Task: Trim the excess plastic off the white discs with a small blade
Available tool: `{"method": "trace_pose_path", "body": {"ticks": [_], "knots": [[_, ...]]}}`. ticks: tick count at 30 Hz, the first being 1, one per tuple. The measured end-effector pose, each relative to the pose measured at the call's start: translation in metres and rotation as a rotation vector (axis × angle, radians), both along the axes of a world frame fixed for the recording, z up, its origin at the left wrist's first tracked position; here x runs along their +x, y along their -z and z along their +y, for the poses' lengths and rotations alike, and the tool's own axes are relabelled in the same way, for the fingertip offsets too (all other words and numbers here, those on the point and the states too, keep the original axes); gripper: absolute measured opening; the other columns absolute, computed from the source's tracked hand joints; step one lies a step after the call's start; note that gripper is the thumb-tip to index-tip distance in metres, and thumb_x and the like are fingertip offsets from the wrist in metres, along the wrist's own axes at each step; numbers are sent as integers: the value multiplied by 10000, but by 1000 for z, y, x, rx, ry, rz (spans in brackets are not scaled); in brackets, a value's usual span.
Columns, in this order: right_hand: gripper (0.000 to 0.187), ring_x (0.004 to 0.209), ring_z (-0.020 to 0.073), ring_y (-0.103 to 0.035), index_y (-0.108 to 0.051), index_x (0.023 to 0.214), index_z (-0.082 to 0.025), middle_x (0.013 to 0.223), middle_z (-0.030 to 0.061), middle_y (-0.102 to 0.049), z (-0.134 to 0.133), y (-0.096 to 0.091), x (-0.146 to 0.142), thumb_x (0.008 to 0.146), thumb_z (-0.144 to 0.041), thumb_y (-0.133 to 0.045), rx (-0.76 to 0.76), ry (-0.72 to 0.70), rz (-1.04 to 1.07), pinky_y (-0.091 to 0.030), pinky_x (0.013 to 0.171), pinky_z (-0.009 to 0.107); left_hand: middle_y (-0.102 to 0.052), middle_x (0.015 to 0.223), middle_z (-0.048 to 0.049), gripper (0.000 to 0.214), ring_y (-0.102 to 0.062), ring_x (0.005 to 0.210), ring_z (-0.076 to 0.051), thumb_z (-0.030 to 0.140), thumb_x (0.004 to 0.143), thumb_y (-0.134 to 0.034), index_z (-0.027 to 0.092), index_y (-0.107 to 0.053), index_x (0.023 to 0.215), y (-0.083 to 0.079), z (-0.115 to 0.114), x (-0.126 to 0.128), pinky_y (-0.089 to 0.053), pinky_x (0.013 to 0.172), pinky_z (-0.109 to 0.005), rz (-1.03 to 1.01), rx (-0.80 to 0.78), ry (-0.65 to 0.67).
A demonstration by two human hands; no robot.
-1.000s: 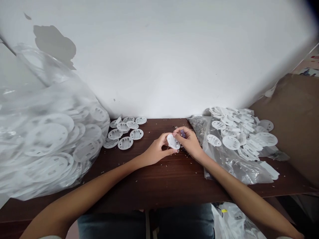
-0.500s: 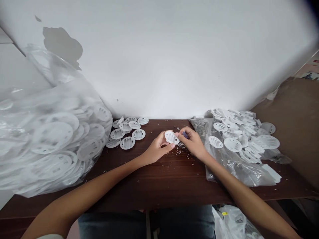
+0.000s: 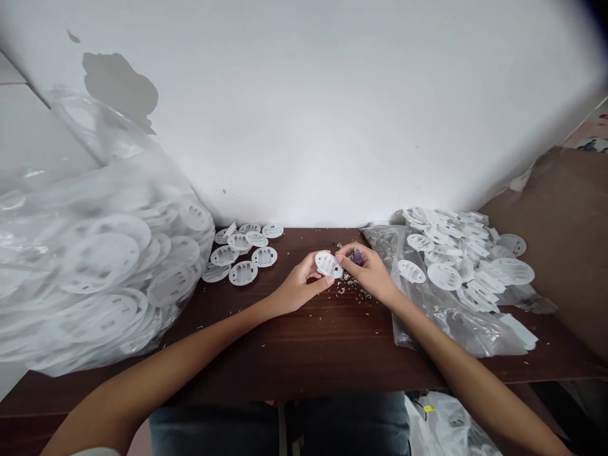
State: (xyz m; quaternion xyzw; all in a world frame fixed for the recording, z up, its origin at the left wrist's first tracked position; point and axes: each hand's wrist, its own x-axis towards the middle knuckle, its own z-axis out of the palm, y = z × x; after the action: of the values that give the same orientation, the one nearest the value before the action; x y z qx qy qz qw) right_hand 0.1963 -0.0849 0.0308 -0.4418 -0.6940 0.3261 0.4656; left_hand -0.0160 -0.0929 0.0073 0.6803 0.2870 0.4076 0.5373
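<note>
My left hand [image 3: 303, 282] is closed on a white round plastic disc [image 3: 328, 265] with slots and small square holes, gripping its left and lower edge. The disc is tilted toward me above the table's middle. At the disc's right edge is my right hand [image 3: 361, 268], its fingertips pinched close to the rim. A small purple object [image 3: 358, 256] shows in the curl of that hand; its exact kind and far end are hidden by the fingers. White and dark scraps [image 3: 349, 285] lie scattered on the wood below the hands.
Several similar discs [image 3: 243, 273] lie left of centre on the dark wooden table [image 3: 294, 354]. A large clear bag [image 3: 109, 266] full of discs bulges at the left. To the right, more discs [image 3: 444, 276] are heaped on a flat plastic bag [image 3: 441, 323], beside a brown board [image 3: 565, 240].
The purple object has turned within my right hand and now stands more upright. The disc has shifted very slightly to the right and down, still in my left hand.
</note>
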Motion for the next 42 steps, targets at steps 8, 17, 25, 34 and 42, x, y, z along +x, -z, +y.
{"method": "trace_pose_path", "body": {"ticks": [8,17,25,34,42], "knots": [[160,945,208,-670,-724,1004,-243,1036,44,-745,0,1,1,908,-368,-697,35,26,-8,-495,833,356,-634,1317,-102,562,-617,1173,-238,393,937,-697,243,-475,1431,1,1,0,-509,963,-358,13,16,-1],[190,932,220,-682,-759,984,-255,1029,42,-763,-3,3,-1,902,-422,-722,21,34,23,-508,855,375,-624,1329,-100,590,-624,1121,-214,397,923,-713,252,-462,1437,4,1,2,-502,938,-341,24,36,-19],[216,922,220,-677,-762,974,-249,1013,48,-760,-2,3,-3,887,-445,-736,-4,25,76,-525,851,377,-620,1338,-103,614,-630,1106,-214,399,909,-729,259,-461,1443,4,1,1,-510,922,-340,8,14,-13],[222,918,234,-682,-760,932,-240,986,55,-765,-2,5,-4,866,-451,-751,-2,42,57,-522,870,396,-633,1294,-95,617,-631,1074,-200,382,910,-732,249,-453,1444,3,0,1,-510,912,-330,0,4,-9],[273,865,208,-653,-738,889,-224,950,50,-733,-3,0,-4,821,-483,-789,-106,-17,105,-516,811,357,-637,1287,-92,627,-639,1058,-206,395,905,-731,265,-458,1454,2,-1,0,-520,906,-342,0,6,4]]}}
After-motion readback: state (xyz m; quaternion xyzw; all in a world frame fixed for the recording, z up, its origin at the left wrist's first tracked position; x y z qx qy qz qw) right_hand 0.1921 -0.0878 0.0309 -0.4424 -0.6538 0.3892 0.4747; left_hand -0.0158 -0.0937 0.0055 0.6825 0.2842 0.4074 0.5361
